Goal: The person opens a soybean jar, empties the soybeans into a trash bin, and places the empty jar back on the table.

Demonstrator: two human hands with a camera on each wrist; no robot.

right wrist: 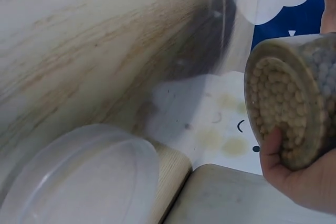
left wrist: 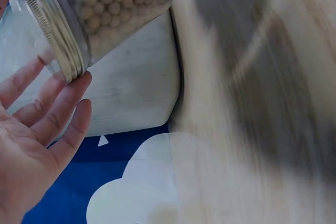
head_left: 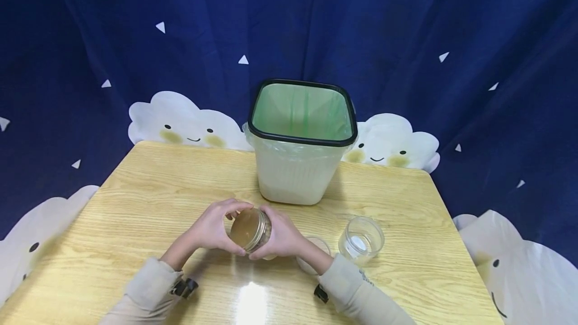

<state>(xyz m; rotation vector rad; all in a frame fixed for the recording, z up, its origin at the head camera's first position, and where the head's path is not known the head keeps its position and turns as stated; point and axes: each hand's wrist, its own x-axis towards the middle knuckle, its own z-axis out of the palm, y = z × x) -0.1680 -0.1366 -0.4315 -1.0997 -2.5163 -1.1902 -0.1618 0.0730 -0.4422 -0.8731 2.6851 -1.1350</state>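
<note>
On one wooden table (head_left: 149, 199), one bean jar (head_left: 251, 229) grasped by left hand (head_left: 212, 228) and right hand (head_left: 281, 237), beside one bin (head_left: 300, 144), one empty jar (head_left: 361, 239).

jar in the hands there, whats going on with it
A person holds a clear jar full of small round beans, tilted, between both hands over a wooden table. The left hand is at the metal lid; the right hand grips the base. An empty jar and a lined bin stand nearby.

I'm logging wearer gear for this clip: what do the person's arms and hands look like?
Both hands, left hand and right hand, are bare. Each arm wears a loose beige long sleeve. A small black clip-like device sits at each cuff. No gloves, rings or markings are visible.
</note>
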